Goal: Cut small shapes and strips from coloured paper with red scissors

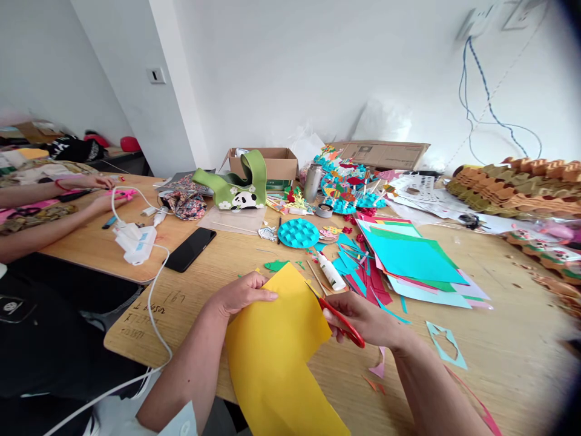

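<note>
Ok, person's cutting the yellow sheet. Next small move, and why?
Probably a short snip with the red scissors in the right hand: the blades appear to sit at the upper edge of the yellow paper, and the left hand already holds that sheet close by, steadying it.

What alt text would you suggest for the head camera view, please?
A person's left hand grips a sheet of yellow paper while the right hand cuts it with red-handled scissors. Stacks of coloured paper and craft scraps cover the wooden table; a co-worker's arms show at left.
</note>
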`<state>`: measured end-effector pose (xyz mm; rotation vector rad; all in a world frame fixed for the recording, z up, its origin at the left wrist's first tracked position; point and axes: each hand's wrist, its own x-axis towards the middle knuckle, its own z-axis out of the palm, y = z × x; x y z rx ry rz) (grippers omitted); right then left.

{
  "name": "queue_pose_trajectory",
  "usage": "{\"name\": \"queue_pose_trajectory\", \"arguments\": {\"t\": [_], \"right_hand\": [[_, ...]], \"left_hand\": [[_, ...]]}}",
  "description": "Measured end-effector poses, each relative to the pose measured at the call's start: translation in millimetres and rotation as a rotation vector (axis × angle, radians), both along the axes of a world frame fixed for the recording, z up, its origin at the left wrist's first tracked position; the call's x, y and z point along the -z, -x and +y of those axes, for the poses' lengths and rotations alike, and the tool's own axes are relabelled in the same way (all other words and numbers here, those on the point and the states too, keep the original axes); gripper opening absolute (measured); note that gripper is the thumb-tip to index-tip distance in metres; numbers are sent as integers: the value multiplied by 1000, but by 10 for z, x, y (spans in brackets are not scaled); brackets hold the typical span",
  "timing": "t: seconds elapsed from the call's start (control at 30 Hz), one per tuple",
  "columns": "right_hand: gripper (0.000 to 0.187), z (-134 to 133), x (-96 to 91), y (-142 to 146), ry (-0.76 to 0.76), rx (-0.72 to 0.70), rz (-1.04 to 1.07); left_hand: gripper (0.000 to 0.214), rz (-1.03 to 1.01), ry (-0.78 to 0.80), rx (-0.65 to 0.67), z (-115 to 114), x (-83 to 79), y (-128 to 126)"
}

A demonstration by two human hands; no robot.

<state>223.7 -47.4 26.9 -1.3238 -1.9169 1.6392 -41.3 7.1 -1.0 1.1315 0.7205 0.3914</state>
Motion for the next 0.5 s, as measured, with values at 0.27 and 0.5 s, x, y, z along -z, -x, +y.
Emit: {"name": "queue_pose_trajectory", "arguments": {"t": [0.27, 0.5], "right_hand": [[45, -9, -18, 6, 8, 8, 1], [42, -8, -13, 6, 7, 4, -5]], "left_hand": [[23, 4, 7, -2, 5, 16, 1], [22, 8, 15, -9, -4, 4, -4]]}}
